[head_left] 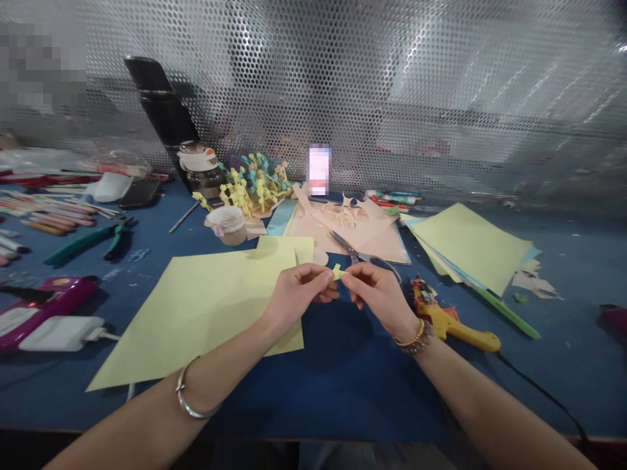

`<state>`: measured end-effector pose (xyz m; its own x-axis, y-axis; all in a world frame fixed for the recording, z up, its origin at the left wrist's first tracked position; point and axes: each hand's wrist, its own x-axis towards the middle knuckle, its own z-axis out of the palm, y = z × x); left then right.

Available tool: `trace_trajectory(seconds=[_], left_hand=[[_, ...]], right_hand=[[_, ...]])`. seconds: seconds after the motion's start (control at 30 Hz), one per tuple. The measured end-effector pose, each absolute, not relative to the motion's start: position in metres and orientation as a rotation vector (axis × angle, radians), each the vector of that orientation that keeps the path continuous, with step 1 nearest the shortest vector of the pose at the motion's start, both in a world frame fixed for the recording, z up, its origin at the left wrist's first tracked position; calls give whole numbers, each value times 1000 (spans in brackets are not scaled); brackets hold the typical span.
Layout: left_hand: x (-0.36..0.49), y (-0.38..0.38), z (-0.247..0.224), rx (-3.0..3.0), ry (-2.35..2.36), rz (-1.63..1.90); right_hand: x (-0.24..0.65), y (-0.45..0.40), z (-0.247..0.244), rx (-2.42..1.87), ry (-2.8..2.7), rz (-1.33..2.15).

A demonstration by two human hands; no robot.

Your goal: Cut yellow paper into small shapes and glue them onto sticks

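L hand & R hand both pinch a tiny yellow paper scrap at the fingertips, raised over the blue counter, as it's too small for a fuller grip; pale-yellow sheet lies under L hand's side; scissors rest just beyond, within easy reach.

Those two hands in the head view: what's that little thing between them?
A small pale-yellow paper piece lies between them, pinched at the fingertips of the left hand and the right hand, as the head view shows.

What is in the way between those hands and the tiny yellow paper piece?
Nothing visible: the left hand's fingers and the right hand's fingers are both touching the tiny yellow paper piece.
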<state>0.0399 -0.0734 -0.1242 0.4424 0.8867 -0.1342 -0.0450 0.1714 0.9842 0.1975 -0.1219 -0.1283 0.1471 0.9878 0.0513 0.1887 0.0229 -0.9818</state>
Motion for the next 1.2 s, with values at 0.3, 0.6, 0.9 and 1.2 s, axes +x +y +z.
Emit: trace_trajectory(seconds=[0.3,0.6,0.9,1.2], left_hand=[[39,-74,-123,1227,875,833],[40,-72,-126,1191,827,826],[40,-74,-122,1264,871,834],[40,-74,-124,1359,826,846]], right_hand=[[196,-125,-124,-1408,-1320,928],[196,-123,-127,-1380,-1261,1016],[198,-120,-131,-1314,-1267,1047],[200,-119,-131,-1332,-1310,987]])
